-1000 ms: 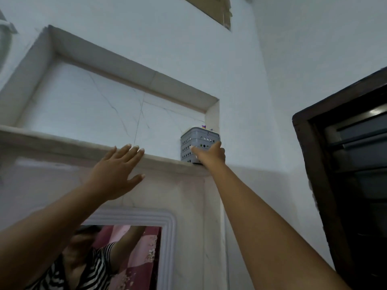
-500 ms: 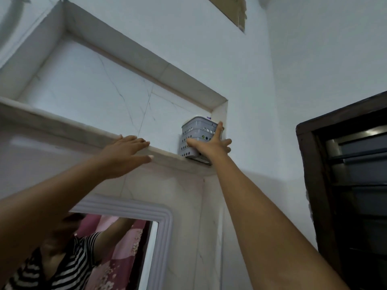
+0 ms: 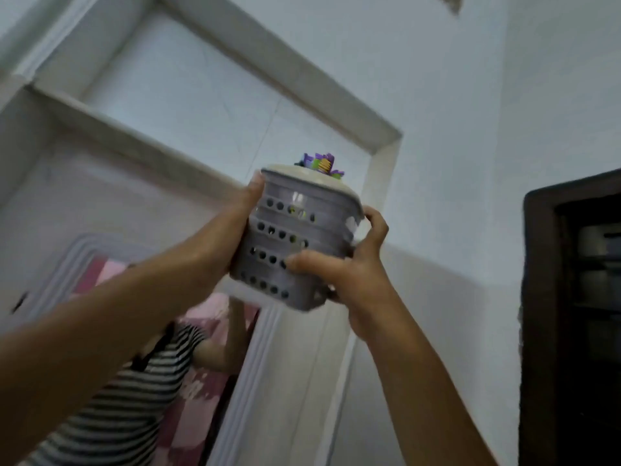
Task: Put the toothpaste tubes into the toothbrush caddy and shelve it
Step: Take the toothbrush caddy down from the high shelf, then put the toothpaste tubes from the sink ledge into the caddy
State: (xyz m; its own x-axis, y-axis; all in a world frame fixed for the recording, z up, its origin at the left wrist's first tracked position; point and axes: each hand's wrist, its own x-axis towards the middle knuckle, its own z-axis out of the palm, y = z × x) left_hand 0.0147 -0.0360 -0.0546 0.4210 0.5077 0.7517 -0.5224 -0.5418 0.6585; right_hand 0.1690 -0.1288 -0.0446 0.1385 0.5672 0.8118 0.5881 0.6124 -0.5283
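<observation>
The grey perforated toothbrush caddy is in the air in front of me, tilted, below the marble wall shelf. Purple and green tube ends stick out of its top. My left hand grips the caddy's left side with the thumb at the rim. My right hand holds its right side and lower front, fingers wrapped around the corner. The caddy's base is off the shelf ledge.
A recessed niche with white marble backing sits above the ledge. Below is a white-framed mirror reflecting a person in a striped shirt. A dark wooden door frame stands at the right. White wall fills the space between.
The caddy stood on the right end of the shelf with only my right hand on it; now both hands hold it off the shelf, closer to me. The view has tilted.
</observation>
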